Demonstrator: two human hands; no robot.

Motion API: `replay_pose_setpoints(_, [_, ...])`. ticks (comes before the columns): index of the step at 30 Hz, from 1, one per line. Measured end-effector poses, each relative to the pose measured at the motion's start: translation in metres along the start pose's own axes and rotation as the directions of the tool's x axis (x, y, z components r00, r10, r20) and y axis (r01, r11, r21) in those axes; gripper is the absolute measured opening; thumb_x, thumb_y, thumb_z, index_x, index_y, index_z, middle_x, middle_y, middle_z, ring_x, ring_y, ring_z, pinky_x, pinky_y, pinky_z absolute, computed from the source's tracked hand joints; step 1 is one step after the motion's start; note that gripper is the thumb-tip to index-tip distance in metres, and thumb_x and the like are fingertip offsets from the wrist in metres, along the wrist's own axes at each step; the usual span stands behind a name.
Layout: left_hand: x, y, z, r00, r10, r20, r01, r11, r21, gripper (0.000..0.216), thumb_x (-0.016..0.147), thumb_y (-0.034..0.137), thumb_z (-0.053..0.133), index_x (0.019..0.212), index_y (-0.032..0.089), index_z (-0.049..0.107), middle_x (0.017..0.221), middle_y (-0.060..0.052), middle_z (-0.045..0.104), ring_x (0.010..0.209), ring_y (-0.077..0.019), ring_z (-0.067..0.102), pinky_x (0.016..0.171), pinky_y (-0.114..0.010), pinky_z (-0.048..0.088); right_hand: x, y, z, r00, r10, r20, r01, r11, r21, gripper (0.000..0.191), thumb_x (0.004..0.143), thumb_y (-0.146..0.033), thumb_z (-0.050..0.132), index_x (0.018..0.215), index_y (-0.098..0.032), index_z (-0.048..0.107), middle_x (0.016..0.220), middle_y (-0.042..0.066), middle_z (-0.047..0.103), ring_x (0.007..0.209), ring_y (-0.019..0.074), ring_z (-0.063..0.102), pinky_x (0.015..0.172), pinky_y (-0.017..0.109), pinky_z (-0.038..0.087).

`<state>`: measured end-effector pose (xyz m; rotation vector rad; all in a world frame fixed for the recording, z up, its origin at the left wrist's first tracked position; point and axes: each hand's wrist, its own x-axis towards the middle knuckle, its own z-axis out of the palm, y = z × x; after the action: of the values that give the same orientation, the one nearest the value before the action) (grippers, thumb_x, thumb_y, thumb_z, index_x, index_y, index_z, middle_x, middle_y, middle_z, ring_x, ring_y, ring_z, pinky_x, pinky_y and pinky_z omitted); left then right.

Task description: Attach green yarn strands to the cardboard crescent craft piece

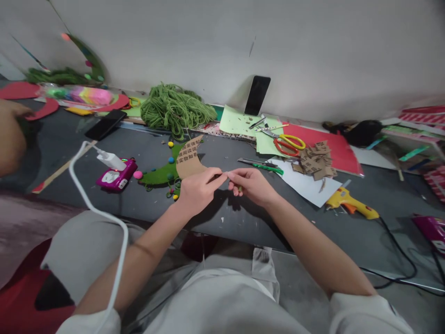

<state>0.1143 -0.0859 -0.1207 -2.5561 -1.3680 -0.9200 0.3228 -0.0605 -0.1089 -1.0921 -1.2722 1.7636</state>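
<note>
A brown cardboard crescent (189, 160) with printed characters is in my left hand (200, 190), whose closed fingers cover its lower end. My right hand (253, 186) meets the left at the fingertips, thumb and forefinger pinched together. What it pinches is too small to make out; a bit of green shows by its curled fingers. Behind the cardboard, partly covered, a green yarn-wrapped crescent (156, 175) with coloured pompoms lies on the dark table (239, 222).
Green yarn (174, 109) is heaped by the wall. Scissors (290, 143), a green utility knife (266, 167), cardboard scraps (314, 160) and a yellow glue gun (351, 203) lie rightward. Leftward are a purple power socket (116, 176) with a white cable and another person's arm (12, 134).
</note>
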Motion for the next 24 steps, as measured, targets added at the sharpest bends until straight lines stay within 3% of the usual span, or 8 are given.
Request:
replay_pose_setpoints(4, [-0.002,0.000,0.002,0.999,0.034,0.021,-0.034,0.999,0.007,0.038,0.098,0.013,0.043,0.118,0.025,0.073,0.115,-0.005,0.077,0.088,-0.0191,0.072,0.069,-0.032,0.048,0.004,0.004,0.001,0.999,0.048,0.014,-0.049,0.996,0.072,0.039,0.072,-0.049,0.086,0.079,-0.014,0.072,0.066,0.002,0.069,0.050,0.0067,0.055,0.047,0.019,0.042])
replay_pose_setpoints(7, [-0.003,0.003,-0.003,0.997,0.050,0.061,-0.047,0.997,-0.063,0.034,0.097,0.025,0.053,0.129,0.021,0.064,0.128,-0.010,0.070,0.102,-0.0243,0.071,0.080,-0.034,0.053,0.005,0.006,-0.002,0.999,0.035,-0.003,-0.034,0.996,0.080,0.037,0.072,-0.048,0.086,0.077,-0.014,0.070,0.066,0.001,0.068,0.050,0.0065,0.055,0.048,0.019,0.042])
replay_pose_setpoints(10, [-0.006,0.010,-0.009,0.992,-0.034,0.122,0.056,0.981,-0.184,0.035,0.094,0.035,0.060,0.124,0.018,0.061,0.130,-0.015,0.064,0.108,-0.0270,0.069,0.080,-0.035,0.055,0.005,0.007,-0.004,0.995,-0.037,-0.097,0.040,0.999,0.028,0.038,0.072,-0.050,0.085,0.080,-0.015,0.070,0.066,0.001,0.068,0.051,0.0085,0.057,0.049,0.021,0.043])
replay_pose_setpoints(13, [-0.006,0.018,-0.013,0.972,-0.115,0.203,0.183,0.917,-0.356,0.027,0.095,0.032,0.057,0.118,0.018,0.060,0.121,-0.014,0.067,0.099,-0.0233,0.070,0.081,-0.035,0.056,0.009,0.006,-0.007,0.971,-0.162,-0.174,0.156,0.987,-0.045,0.039,0.077,-0.053,0.081,0.079,-0.016,0.068,0.067,0.001,0.068,0.053,0.0098,0.058,0.050,0.023,0.043])
replay_pose_setpoints(17, [0.003,0.016,-0.015,0.924,-0.045,0.380,0.227,0.864,-0.450,0.017,0.097,0.028,0.055,0.109,0.022,0.065,0.106,-0.006,0.076,0.096,-0.0226,0.073,0.087,-0.036,0.056,0.026,0.005,-0.016,0.955,-0.269,-0.128,0.257,0.961,-0.102,0.037,0.082,-0.052,0.078,0.082,-0.017,0.068,0.070,0.001,0.069,0.055,0.0097,0.058,0.054,0.024,0.046])
replay_pose_setpoints(19, [0.011,0.010,-0.015,0.939,-0.080,0.335,0.223,0.883,-0.414,0.019,0.098,0.026,0.053,0.110,0.023,0.067,0.107,-0.005,0.078,0.097,-0.0231,0.074,0.088,-0.037,0.056,0.037,0.008,-0.023,0.959,-0.269,-0.087,0.260,0.960,-0.101,0.037,0.082,-0.052,0.078,0.084,-0.017,0.068,0.069,0.001,0.069,0.055,0.0093,0.058,0.054,0.024,0.046])
replay_pose_setpoints(21, [0.020,0.002,-0.013,0.970,-0.129,0.205,0.199,0.907,-0.371,0.022,0.099,0.023,0.050,0.114,0.022,0.067,0.117,-0.008,0.076,0.103,-0.0233,0.073,0.090,-0.037,0.056,0.045,0.012,-0.028,0.962,-0.262,-0.072,0.255,0.962,-0.095,0.040,0.080,-0.054,0.079,0.087,-0.017,0.068,0.069,0.000,0.069,0.054,0.0093,0.058,0.053,0.023,0.045])
replay_pose_setpoints(24, [0.033,-0.007,-0.004,0.993,-0.066,0.095,0.089,0.961,-0.262,0.024,0.098,0.019,0.049,0.116,0.020,0.065,0.135,-0.012,0.068,0.124,-0.0273,0.064,0.106,-0.044,0.049,0.050,0.018,-0.032,0.960,-0.272,-0.065,0.266,0.959,-0.094,0.043,0.080,-0.058,0.077,0.089,-0.017,0.068,0.070,0.000,0.070,0.054,0.0097,0.058,0.052,0.023,0.046])
